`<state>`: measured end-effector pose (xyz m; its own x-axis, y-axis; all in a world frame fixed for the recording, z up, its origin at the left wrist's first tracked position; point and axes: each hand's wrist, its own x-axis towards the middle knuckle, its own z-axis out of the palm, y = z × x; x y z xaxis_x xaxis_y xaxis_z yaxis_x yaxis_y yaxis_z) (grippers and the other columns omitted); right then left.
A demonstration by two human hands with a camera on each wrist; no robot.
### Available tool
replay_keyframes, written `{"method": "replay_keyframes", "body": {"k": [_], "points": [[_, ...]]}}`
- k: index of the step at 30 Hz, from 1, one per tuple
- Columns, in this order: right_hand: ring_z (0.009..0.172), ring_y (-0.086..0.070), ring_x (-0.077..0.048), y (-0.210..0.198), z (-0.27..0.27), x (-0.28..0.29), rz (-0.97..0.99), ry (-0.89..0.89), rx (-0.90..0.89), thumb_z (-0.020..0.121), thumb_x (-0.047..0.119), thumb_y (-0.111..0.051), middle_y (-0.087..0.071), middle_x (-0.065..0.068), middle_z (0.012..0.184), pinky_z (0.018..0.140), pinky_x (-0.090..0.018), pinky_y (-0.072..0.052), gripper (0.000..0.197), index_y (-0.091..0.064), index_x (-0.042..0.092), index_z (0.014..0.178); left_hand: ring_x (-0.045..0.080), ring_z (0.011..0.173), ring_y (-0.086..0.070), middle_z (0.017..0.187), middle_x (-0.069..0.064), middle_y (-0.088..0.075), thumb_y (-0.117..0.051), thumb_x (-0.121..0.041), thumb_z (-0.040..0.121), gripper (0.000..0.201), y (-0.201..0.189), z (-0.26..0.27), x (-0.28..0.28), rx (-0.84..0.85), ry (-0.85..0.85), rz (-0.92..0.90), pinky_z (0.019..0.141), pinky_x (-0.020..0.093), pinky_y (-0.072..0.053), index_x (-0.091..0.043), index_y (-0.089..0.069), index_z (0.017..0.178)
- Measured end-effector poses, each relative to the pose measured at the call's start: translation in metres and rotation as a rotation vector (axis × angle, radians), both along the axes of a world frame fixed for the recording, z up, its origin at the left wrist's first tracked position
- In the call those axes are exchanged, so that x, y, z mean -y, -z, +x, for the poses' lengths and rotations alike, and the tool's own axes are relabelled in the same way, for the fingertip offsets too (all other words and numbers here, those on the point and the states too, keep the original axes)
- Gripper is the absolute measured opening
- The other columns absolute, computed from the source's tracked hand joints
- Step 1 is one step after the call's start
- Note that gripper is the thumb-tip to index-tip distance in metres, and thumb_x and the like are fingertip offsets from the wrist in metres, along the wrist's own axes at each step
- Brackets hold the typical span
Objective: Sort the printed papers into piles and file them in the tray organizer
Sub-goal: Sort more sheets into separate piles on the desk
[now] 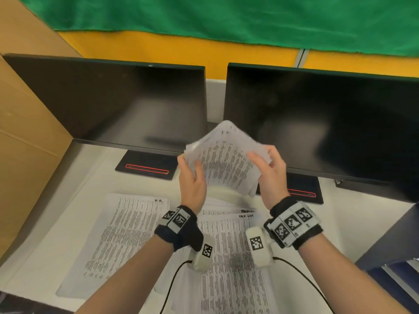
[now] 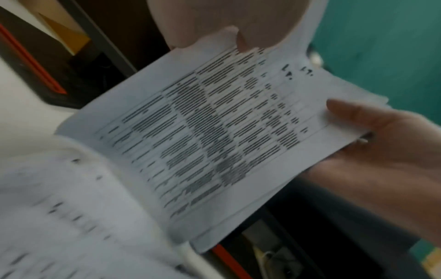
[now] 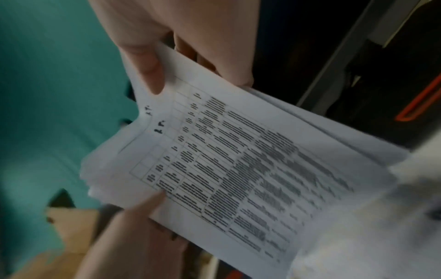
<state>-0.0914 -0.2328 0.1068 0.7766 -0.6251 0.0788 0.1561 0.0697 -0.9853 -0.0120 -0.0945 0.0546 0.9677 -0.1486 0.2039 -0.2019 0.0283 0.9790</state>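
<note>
Papers first: a loose sheaf of white printed sheets with table rows (image 1: 223, 159) is up in the air, between the two dark monitors and above the desk, gripped on both sides. Left hand (image 1: 192, 177) clamps the left edge, thumb on the printed face, fingers underneath. Right hand (image 1: 269, 171) takes the right edge the same way, thumb over the top corner and fingers curled behind, as the right wrist view shows (image 3: 152, 75). So both hands are closed round the same bundle.

Below the wrists, on the white desk (image 1: 45, 257), two sorted piles lie flat: one headed with a handwritten note at the left (image 1: 118, 234), another with a handwritten heading in the middle (image 1: 231, 257). No tray organizer in sight from any view.

Now the danger. The sheaf looks ragged, its edges fanned and uneven, and the wrist views are smeared with motion. A loose sheet could slide out and drop onto a sorted pile, mixing the categories. Squeeze too hard at the edges and the paper bows or creases. Squaring it on the desk would likely steady things.
</note>
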Motion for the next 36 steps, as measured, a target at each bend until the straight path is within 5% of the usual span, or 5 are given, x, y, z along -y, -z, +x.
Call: {"method": "replay_keyframes", "body": {"k": [11, 18, 21, 30, 36], "points": [[0.104, -0.058, -0.028, 0.069, 0.032, 0.02, 0.282, 0.08, -0.349, 0.083, 0.005, -0.053, -0.061, -0.012, 0.118, 0.096, -0.048, -0.045, 0.022, -0.052, 0.018, 0.1, 0.014, 0.096, -0.057, 0.108, 0.001, -0.059, -0.052, -0.004, 0.088, 0.029, 0.037, 0.044, 0.009, -0.452, 0.034, -0.058, 0.086, 0.033, -0.047, -0.02, -0.05, 0.113], [0.085, -0.053, -0.015, 0.083, 0.031, 0.026, 0.339, 0.134, -0.389, 0.083, -0.008, -0.04, -0.055, -0.009, 0.109, 0.064, -0.03, -0.04, 0.034, -0.047, 0.006, 0.114, 0.03, 0.107, -0.051, 0.113, 0.012, -0.057, -0.05, -0.005, 0.062, 0.052, 0.064, 0.06, 0.011, -0.589, 0.028, -0.059, 0.094, 0.047, -0.041, -0.004, -0.048, 0.114], [0.098, -0.053, -0.023, 0.089, 0.035, 0.027, 0.323, 0.12, -0.42, 0.084, -0.004, -0.043, -0.055, -0.009, 0.117, 0.086, -0.041, -0.046, 0.037, -0.044, 0.009, 0.118, 0.035, 0.117, -0.048, 0.114, 0.011, -0.056, -0.052, -0.015, 0.057, 0.051, 0.078, 0.065, 0.014, -0.67, 0.021, -0.095, 0.104, 0.059, -0.034, -0.013, -0.047, 0.108], [0.108, -0.049, -0.029, 0.106, 0.043, 0.023, 0.439, 0.148, -0.487, 0.089, 0.007, -0.045, -0.051, -0.011, 0.123, 0.097, -0.048, -0.04, 0.033, -0.04, 0.014, 0.12, 0.029, 0.114, -0.048, 0.121, 0.01, -0.056, -0.056, -0.012, 0.079, 0.044, 0.08, 0.057, 0.024, -0.712, 0.06, -0.042, 0.094, 0.04, -0.037, -0.007, -0.046, 0.122], [0.111, -0.056, -0.019, 0.066, 0.032, 0.03, 0.004, 0.169, -0.279, 0.083, 0.002, -0.059, -0.059, -0.001, 0.119, 0.096, -0.04, -0.047, 0.043, -0.044, 0.023, 0.117, 0.018, 0.102, -0.054, 0.112, 0.001, -0.059, -0.053, -0.007, 0.092, 0.03, 0.076, 0.063, 0.02, -0.478, 0.097, 0.079, 0.092, 0.034, -0.042, -0.01, -0.053, 0.122]]}}
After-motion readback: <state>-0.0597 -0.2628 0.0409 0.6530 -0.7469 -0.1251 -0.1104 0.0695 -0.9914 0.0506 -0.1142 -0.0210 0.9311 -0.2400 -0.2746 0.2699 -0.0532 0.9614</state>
